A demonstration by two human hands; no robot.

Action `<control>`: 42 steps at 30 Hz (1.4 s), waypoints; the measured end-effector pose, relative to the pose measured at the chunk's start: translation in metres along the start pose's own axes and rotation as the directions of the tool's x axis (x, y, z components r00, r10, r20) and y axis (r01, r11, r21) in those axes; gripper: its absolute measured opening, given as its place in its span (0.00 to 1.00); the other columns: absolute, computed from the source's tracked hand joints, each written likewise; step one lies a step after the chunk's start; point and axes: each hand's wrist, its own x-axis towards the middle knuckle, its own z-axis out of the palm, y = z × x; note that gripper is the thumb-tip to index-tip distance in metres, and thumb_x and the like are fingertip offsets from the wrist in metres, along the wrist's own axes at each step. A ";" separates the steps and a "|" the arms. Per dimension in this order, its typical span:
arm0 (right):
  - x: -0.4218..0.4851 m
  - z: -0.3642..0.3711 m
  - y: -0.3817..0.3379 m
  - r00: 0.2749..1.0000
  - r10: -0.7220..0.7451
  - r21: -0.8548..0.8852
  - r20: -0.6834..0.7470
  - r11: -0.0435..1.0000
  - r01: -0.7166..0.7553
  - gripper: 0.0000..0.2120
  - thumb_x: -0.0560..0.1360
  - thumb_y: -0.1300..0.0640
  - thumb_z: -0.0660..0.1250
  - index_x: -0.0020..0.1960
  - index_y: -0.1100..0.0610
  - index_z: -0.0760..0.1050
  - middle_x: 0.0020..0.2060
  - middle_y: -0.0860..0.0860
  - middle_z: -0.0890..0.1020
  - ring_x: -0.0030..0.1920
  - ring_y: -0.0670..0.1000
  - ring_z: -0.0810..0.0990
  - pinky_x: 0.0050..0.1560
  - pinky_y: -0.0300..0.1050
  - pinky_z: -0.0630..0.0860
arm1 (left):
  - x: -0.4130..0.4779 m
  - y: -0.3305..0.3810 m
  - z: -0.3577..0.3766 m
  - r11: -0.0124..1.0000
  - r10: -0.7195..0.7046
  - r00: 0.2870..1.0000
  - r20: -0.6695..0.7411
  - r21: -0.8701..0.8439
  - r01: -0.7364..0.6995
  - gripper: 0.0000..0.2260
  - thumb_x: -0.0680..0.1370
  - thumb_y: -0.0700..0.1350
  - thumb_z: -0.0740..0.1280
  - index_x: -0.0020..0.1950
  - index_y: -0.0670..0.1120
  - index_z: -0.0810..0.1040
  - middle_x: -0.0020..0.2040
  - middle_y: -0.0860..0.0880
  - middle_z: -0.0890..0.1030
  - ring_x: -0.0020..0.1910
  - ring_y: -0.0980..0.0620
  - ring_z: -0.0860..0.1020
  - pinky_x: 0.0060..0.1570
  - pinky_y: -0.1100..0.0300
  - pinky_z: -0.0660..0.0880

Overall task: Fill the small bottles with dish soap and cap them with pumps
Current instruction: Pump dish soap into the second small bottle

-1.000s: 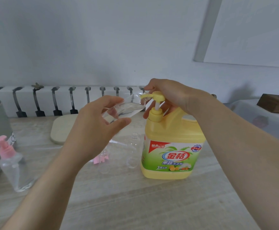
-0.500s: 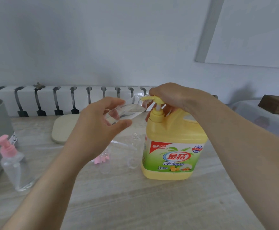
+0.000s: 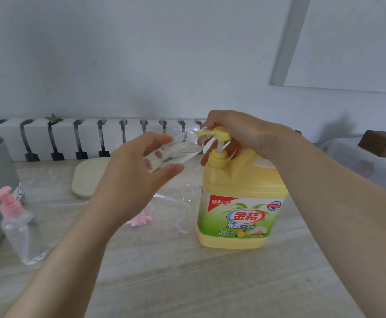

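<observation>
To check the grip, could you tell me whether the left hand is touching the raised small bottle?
Touching. The head view shows the left hand curled around the small bottle, thumb pressed against its clear wall.

You are working in soft, cool, even daylight; nothing is burnt out and nothing is lost in the dark. Shadows are faint: a grey smudge on the wall (image 3: 339, 125) beyond your right hand (image 3: 244, 131) and a thin dark edge on the table (image 3: 210, 283) under the soap jug (image 3: 240, 184), so the light seems to come from your left. The clear bottle (image 3: 176, 150) in your left hand (image 3: 132, 177) carries pale glare that blurs its outline. The jug's label and the pump (image 3: 219, 134) are sharpest. Your arms (image 3: 61, 260) go soft near the bottom edge. The wide lens bows the radiator (image 3: 68, 138) and tilts the frame strip (image 3: 288, 40) at upper right.
</observation>
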 end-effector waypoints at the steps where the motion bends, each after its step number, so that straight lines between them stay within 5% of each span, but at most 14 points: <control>1: 0.000 -0.001 0.000 1.000 -0.001 0.028 0.012 1.000 0.001 0.19 0.71 0.44 0.60 0.43 0.54 0.85 0.45 0.61 0.85 0.39 0.58 0.78 0.44 0.48 0.76 | 0.000 0.000 0.000 1.000 0.003 1.000 0.000 -0.004 -0.003 0.19 0.71 0.55 0.74 0.59 0.65 0.73 0.51 0.62 0.79 0.52 0.62 0.76 0.43 0.70 0.68; 5: -0.002 -0.003 -0.002 0.998 -0.011 0.102 0.054 0.995 0.005 0.21 0.71 0.42 0.60 0.45 0.56 0.84 0.47 0.64 0.84 0.41 0.60 0.79 0.53 0.56 0.77 | 0.000 0.000 0.000 1.000 0.012 1.000 -0.005 0.001 -0.012 0.19 0.71 0.55 0.73 0.59 0.64 0.73 0.50 0.61 0.79 0.54 0.70 0.73 0.48 0.72 0.66; 8: -0.001 -0.001 -0.003 1.000 -0.014 0.085 0.023 0.996 0.012 0.20 0.72 0.42 0.60 0.36 0.53 0.85 0.47 0.65 0.83 0.40 0.60 0.78 0.46 0.51 0.77 | 0.000 0.000 0.000 1.000 0.007 1.000 -0.009 0.000 -0.007 0.19 0.71 0.54 0.74 0.59 0.63 0.74 0.49 0.60 0.80 0.54 0.71 0.73 0.48 0.72 0.66; 12: 0.001 0.002 -0.002 1.000 -0.005 0.021 -0.013 1.000 0.005 0.20 0.74 0.44 0.60 0.42 0.56 0.85 0.42 0.58 0.86 0.43 0.60 0.81 0.46 0.49 0.79 | -0.001 0.001 0.000 1.000 0.005 1.000 -0.013 0.013 -0.005 0.19 0.71 0.54 0.74 0.59 0.63 0.74 0.48 0.60 0.80 0.52 0.70 0.74 0.46 0.72 0.66; 16: 0.000 0.001 0.000 1.000 -0.019 -0.024 -0.017 1.000 0.019 0.23 0.76 0.47 0.59 0.27 0.49 0.83 0.35 0.54 0.85 0.35 0.55 0.80 0.31 0.39 0.77 | -0.001 0.002 0.001 1.000 0.001 1.000 -0.011 0.014 -0.001 0.19 0.71 0.53 0.74 0.59 0.64 0.73 0.47 0.60 0.80 0.49 0.63 0.76 0.42 0.69 0.68; 22: 0.003 0.002 0.003 0.999 -0.023 -0.126 -0.038 0.992 0.018 0.28 0.77 0.50 0.56 0.19 0.48 0.77 0.19 0.44 0.77 0.31 0.53 0.76 0.24 0.34 0.69 | -0.001 0.000 0.000 1.000 -0.006 1.000 -0.003 0.009 0.006 0.18 0.71 0.53 0.74 0.58 0.65 0.73 0.47 0.60 0.80 0.50 0.62 0.77 0.44 0.67 0.69; 30: 0.000 0.003 0.000 1.000 -0.009 -0.259 -0.019 0.966 0.004 0.33 0.78 0.56 0.56 0.15 0.48 0.73 0.22 0.46 0.77 0.30 0.51 0.73 0.19 0.30 0.65 | -0.001 -0.002 0.001 0.999 -0.006 1.000 0.012 0.037 0.006 0.19 0.71 0.54 0.74 0.59 0.64 0.74 0.47 0.60 0.80 0.50 0.67 0.75 0.46 0.70 0.67; 35: -0.002 0.001 0.001 0.999 0.005 -0.194 -0.052 0.981 -0.015 0.27 0.76 0.48 0.56 0.19 0.46 0.76 0.19 0.42 0.76 0.24 0.47 0.74 0.26 0.36 0.68 | -0.001 -0.002 0.001 0.999 0.000 1.000 0.015 0.037 0.000 0.19 0.71 0.54 0.74 0.59 0.64 0.73 0.47 0.60 0.80 0.50 0.69 0.75 0.44 0.71 0.67; 37: -0.004 0.001 -0.001 0.999 0.008 -0.099 -0.034 0.995 -0.011 0.21 0.74 0.46 0.59 0.27 0.47 0.82 0.26 0.47 0.82 0.27 0.48 0.77 0.28 0.36 0.74 | -0.001 -0.002 0.001 1.000 0.004 1.000 0.011 0.031 -0.004 0.19 0.71 0.54 0.74 0.59 0.65 0.72 0.47 0.60 0.80 0.50 0.66 0.76 0.44 0.69 0.68; 40: -0.006 0.001 -0.005 1.000 0.011 0.023 0.003 1.000 -0.011 0.19 0.73 0.44 0.60 0.49 0.55 0.83 0.43 0.59 0.85 0.39 0.56 0.80 0.45 0.48 0.79 | 0.000 -0.001 0.001 1.000 0.001 1.000 0.005 0.026 -0.001 0.18 0.72 0.54 0.73 0.59 0.65 0.71 0.47 0.60 0.80 0.49 0.60 0.77 0.42 0.67 0.69; 42: -0.008 0.001 -0.006 1.000 0.010 0.093 0.010 0.996 -0.011 0.20 0.73 0.44 0.61 0.52 0.58 0.81 0.48 0.63 0.84 0.42 0.58 0.79 0.53 0.55 0.78 | 0.000 -0.001 0.002 1.000 -0.003 1.000 0.006 0.024 0.003 0.18 0.72 0.55 0.73 0.59 0.65 0.71 0.48 0.60 0.79 0.49 0.58 0.77 0.42 0.66 0.70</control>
